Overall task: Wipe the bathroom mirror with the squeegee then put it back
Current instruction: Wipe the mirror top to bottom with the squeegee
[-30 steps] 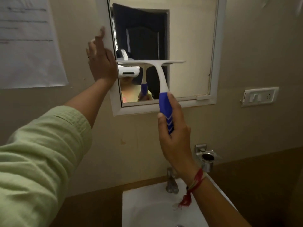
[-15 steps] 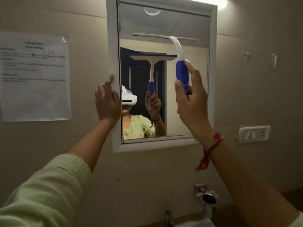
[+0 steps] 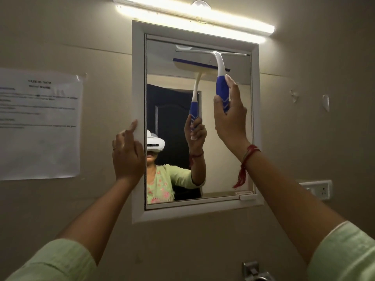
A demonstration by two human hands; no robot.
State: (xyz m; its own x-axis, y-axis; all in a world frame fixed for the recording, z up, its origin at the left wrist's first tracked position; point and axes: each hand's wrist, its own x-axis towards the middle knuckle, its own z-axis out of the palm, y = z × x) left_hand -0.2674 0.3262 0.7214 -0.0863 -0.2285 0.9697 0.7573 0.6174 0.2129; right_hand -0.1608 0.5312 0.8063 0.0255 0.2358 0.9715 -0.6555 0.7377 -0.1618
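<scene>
The squeegee (image 3: 221, 78) sits in the upper right of the mirror (image 3: 223, 159), its white blade bar lying level against the glass just under the top edge of the white frame (image 3: 138, 78). Its white neck curves down into a blue grip, and the lower end of that grip is hidden inside the right hand (image 3: 230, 116), which is clamped around it from below, thumb on the left side and fingers wrapped behind. A red thread bracelet (image 3: 246, 159) circles the right wrist and hangs down. The squeegee is doubled in the glass, so the reflected blade shows as a blue and pale band just below the real one.

The left hand (image 3: 127, 157) rests against the left side of the frame at mid height, fingers loosely curled and holding nothing, index finger raised along the frame edge.

Both pale green sleeves (image 3: 52, 262) are cut off at the bottom corners of the picture. A metal holder (image 3: 254, 271) at the bottom edge is cut off, and its contents cannot be seen. The paper sheet (image 3: 40, 124) on the wall at left carries print too blurred to read. A switch plate (image 3: 319, 189) at right is partly hidden by the right forearm. A lit tube light (image 3: 192, 17) runs above the mirror.
</scene>
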